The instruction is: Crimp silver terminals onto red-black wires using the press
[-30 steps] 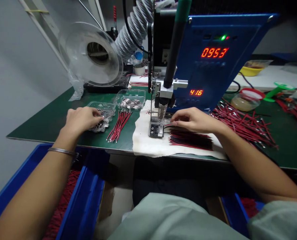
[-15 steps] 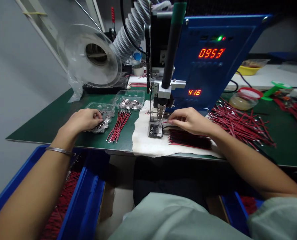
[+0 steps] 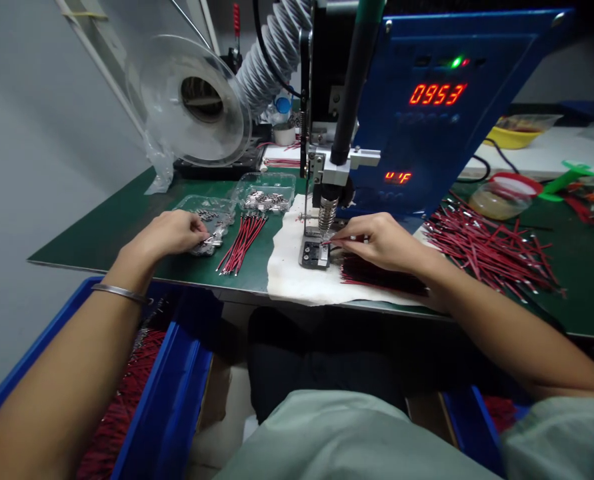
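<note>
My left hand (image 3: 169,235) dips into a clear plastic tray (image 3: 223,230) of small metal parts. Its fingers are pinched together, and anything between them is too small to make out. Over at the soldering machine, my right hand (image 3: 384,241) pinches a thin red wire (image 3: 335,241) between thumb and fingertips. The wire's end is at the small metal fixture (image 3: 315,256), just below the soldering head with its coiled spring (image 3: 328,212). Red and black wires (image 3: 377,275) lie in a row beneath my right hand, on a white cloth (image 3: 289,267).
A second clear tray (image 3: 291,183) of metal parts sits behind the first. Between trays and cloth lies a bundle of red wires (image 3: 243,241). The blue machine housing (image 3: 427,147) rises behind my right hand, with a large wire pile (image 3: 497,247) to its right. A blue bin (image 3: 161,393) stands below the table.
The camera view has shifted slightly, moving the tabletop up and right in the picture. Both hands stay at the same places, the left at the tray, the right at the fixture. The lower display's reading differs.
</note>
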